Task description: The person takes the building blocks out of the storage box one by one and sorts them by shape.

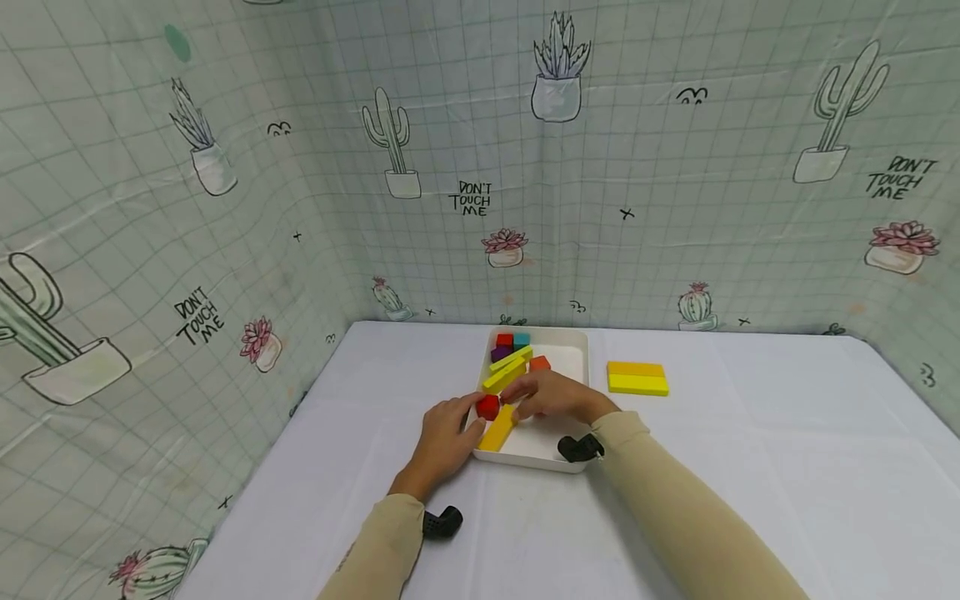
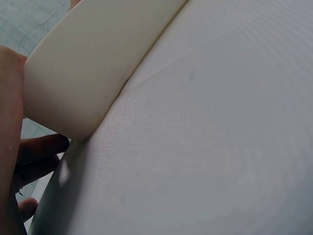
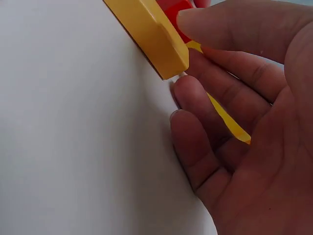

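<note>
A white tray (image 1: 532,461) holds colourful blocks. My left hand (image 1: 442,433) is at its near left corner, with index fingertip and thumb over the rim beside a red cube (image 1: 488,407). In the left wrist view, other fingers (image 2: 41,147) of this hand lie outside the tray wall (image 2: 93,63). My right hand (image 1: 551,394) reaches in from the right, index fingertip right at the cube. Its thumb overlaps the red cube (image 3: 179,14) in the right wrist view, and its lower fingers are bent near the tray floor. A yellow block (image 1: 498,428) lies just nearer than the cube.
Farther up the tray are two yellow strips (image 1: 504,375), an orange block (image 1: 539,363), a red block (image 1: 505,341), a teal block (image 1: 521,340) and a purple block (image 1: 500,355). Yellow blocks (image 1: 637,378) lie on the white table right of the tray. A patterned cloth hangs behind.
</note>
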`<control>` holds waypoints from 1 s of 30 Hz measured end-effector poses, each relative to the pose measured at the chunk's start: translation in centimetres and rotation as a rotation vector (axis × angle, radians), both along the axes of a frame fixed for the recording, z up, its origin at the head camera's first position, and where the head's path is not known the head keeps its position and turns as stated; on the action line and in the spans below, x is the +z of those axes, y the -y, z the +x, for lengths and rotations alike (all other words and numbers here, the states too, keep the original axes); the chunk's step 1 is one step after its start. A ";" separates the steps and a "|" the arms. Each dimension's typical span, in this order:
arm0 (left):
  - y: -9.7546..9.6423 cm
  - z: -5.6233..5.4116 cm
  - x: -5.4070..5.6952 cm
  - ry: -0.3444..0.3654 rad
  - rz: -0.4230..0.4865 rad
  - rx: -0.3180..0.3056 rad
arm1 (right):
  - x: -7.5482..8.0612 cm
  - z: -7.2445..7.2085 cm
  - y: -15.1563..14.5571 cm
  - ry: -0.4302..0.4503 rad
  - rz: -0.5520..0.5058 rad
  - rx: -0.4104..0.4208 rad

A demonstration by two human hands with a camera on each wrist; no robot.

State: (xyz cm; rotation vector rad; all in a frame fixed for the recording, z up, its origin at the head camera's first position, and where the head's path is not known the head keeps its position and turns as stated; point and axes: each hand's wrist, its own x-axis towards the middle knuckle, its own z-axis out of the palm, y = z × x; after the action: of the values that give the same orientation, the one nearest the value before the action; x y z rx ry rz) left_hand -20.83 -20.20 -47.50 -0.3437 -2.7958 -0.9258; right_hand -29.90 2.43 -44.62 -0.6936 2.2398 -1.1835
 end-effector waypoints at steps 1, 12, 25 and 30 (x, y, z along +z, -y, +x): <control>0.0 0.0 -0.1 0.002 -0.002 0.002 | 0.0 0.1 0.1 -0.005 0.009 0.004; 0.0 -0.1 -0.1 -0.003 -0.001 -0.008 | 0.3 0.4 0.0 -0.043 0.024 0.031; 0.1 0.3 0.1 0.037 -0.007 -0.004 | 0.7 1.5 0.4 -0.125 0.200 0.092; 0.1 0.2 0.2 0.028 0.001 0.002 | 1.0 1.4 0.5 -0.133 0.213 0.083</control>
State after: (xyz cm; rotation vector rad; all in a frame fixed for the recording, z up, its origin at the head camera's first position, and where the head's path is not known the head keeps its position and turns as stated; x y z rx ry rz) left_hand -20.63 -20.27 -47.29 -0.3306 -2.8207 -0.9386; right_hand -28.51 1.94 -43.58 -0.7901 2.3769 -0.8664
